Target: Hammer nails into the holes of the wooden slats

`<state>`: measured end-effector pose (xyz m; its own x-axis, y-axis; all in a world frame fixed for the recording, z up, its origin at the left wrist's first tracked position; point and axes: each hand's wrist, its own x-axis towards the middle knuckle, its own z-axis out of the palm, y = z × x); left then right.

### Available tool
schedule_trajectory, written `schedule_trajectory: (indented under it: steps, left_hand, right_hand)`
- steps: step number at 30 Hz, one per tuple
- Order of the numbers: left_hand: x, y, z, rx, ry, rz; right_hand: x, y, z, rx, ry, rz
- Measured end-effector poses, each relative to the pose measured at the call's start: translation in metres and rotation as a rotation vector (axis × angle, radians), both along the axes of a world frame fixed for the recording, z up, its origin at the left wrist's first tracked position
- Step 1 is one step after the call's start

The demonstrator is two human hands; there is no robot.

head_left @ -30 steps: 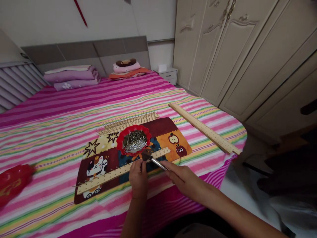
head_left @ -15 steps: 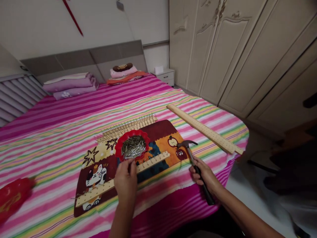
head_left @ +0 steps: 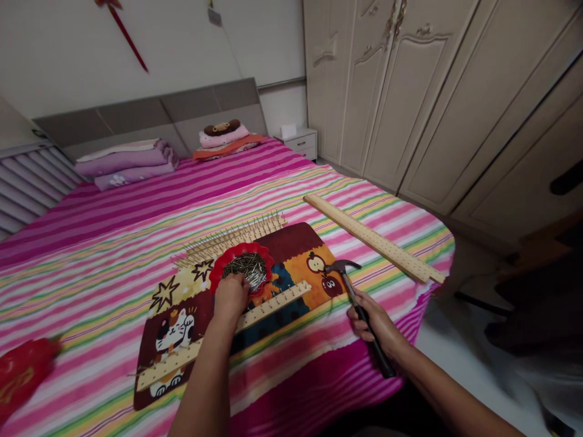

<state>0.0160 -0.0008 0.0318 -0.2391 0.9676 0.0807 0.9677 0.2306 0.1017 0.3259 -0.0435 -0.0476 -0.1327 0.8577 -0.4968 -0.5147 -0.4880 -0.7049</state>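
My left hand (head_left: 232, 294) is at the near left side of a red scalloped bowl (head_left: 217, 267), its closed fingers down among the nails (head_left: 253, 268); whatever they pinch is hidden. To the right, my right hand (head_left: 376, 321) grips a claw hammer (head_left: 350, 282) by its black handle, the head up over the apple picture on the mat. Under my left forearm runs a narrow wooden strip (head_left: 273, 303) with holes and several nails standing in it. Strip and bowl rest on a patterned mat (head_left: 296, 243).
Behind the bowl lie wooden strips full of upright nails (head_left: 237, 237). Long drilled strips (head_left: 368, 237) lie on the right of the striped bed sheet (head_left: 113, 261). A red bag-like item (head_left: 22, 373) is at far left. Folded bedding (head_left: 130, 161) sits by the headboard; a wardrobe (head_left: 410, 103) stands right.
My left hand has left the strip and moved back into the nail bowl. My right hand has swung the hammer away to the right, its head turned up from the strip.
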Motion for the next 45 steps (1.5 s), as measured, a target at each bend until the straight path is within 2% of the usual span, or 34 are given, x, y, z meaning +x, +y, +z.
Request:
schedule_trajectory:
  steps: [4,8,11,15,18,22,29,37,45]
  left_hand:
    - [-0.006,-0.017,0.013,0.058,-0.320,0.105]
    - [-0.005,-0.048,0.022,0.151,-0.843,0.167]
    - [0.000,-0.076,0.025,0.154,-1.213,0.226]
    - [0.008,-0.104,0.022,0.126,-1.451,0.338]
    - [0.011,-0.113,0.014,0.163,-1.545,0.444]
    - [0.014,-0.113,-0.005,0.276,-1.570,0.513]
    - [0.026,-0.101,-0.022,0.458,-1.429,0.461]
    - [0.029,-0.098,-0.044,0.453,-0.962,0.416]
    - [0.030,-0.095,-0.057,0.462,-0.943,0.397]
  right_hand:
    - [0.000,0.000,0.001,0.003,0.014,0.004]
    - [0.001,-0.001,0.003,0.011,0.020,0.013]
    - [0.002,0.000,0.004,0.012,0.016,0.026]
    - [0.002,0.001,0.002,0.013,0.014,0.035]
    - [0.002,0.001,0.001,0.019,0.014,0.039]
    - [0.002,0.001,0.002,0.029,0.005,0.038]
    - [0.002,0.001,0.003,0.031,0.004,0.047]
    - [0.003,0.002,0.001,0.018,0.017,0.048]
    - [0.002,0.000,0.004,0.014,0.016,0.045]
